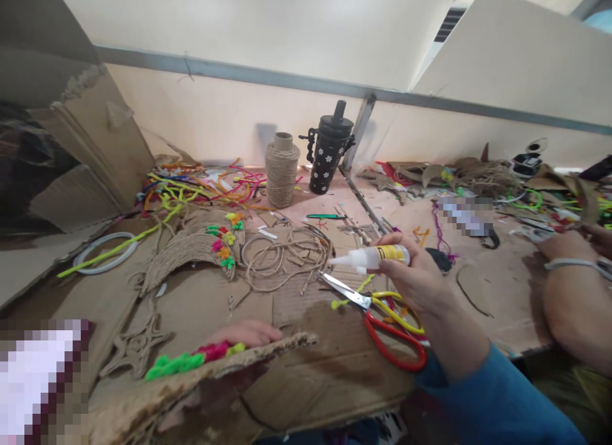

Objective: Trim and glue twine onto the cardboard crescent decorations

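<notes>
In my right hand (pixel 421 279) is a small white glue bottle (pixel 368 259) with a yellow label, its thin nozzle pointing left. Below it lie scissors (pixel 389 324) with one red and one yellow handle. My left hand (pixel 246 332) grips a twine-covered piece (pixel 224 372) near me, with fingers showing behind its upper edge and the rest hidden. Green, pink and yellow fuzzy flowers (pixel 176 365) sit along that edge. Further back lie twine-covered crescents (pixel 191 250) with similar flowers. A twine star (pixel 136 346) lies at the left, and loose twine (pixel 287 260) curls in the middle.
A twine spool (pixel 282 171) and a black flowered tumbler (pixel 329 148) stand at the back. Coloured pipe cleaners (pixel 201 187) are heaped behind the crescents. Tape rings and a cardboard box (pixel 90 132) are at left. Another person's arm (pixel 574 285) is at right.
</notes>
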